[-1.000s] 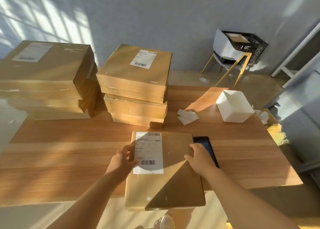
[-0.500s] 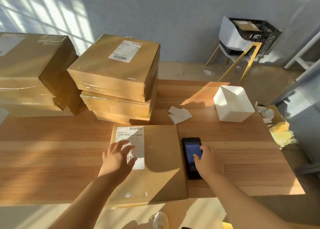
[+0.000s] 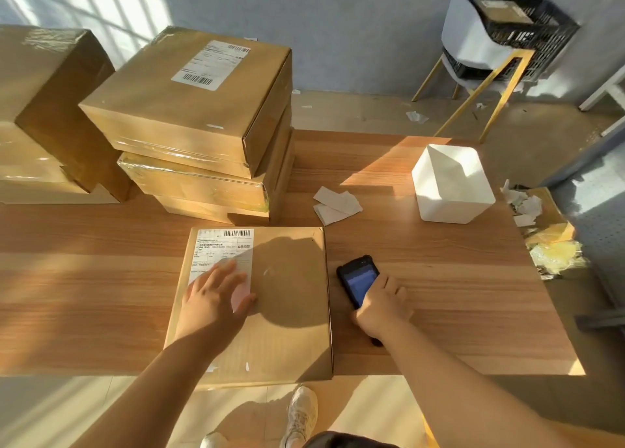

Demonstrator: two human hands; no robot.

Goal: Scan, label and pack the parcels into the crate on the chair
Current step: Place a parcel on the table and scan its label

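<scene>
- Cardboard is seen at the near edge of the wooden table (image 3: 439,295): a flat parcel (image 3: 291,298) lies there, its near edge hanging slightly over the table edge.
- A white shipping label (image 3: 223,248) is stuck on the parcel's corner at 10 o'clock.
- The left hand (image 3: 213,298) is laid flat on the parcel with the fingers spread, partly over the label; nothing is gripped.
- The right hand (image 3: 382,305) is closed around a black handheld scanner (image 3: 358,280), just beside the parcel at 3 o'clock; whether the scanner is lifted off the table cannot be told.
- A stack of parcels (image 3: 199,126) is seen at 12 o'clock from the flat parcel, a second stack (image 3: 44,109) at 10 o'clock.
- Paper scraps (image 3: 336,204) and a white bin (image 3: 453,183) are placed at 1 to 2 o'clock.
- Well apart, at 1 o'clock beyond the table, a black crate (image 3: 527,35) is set on a chair (image 3: 473,45), with a box inside.
</scene>
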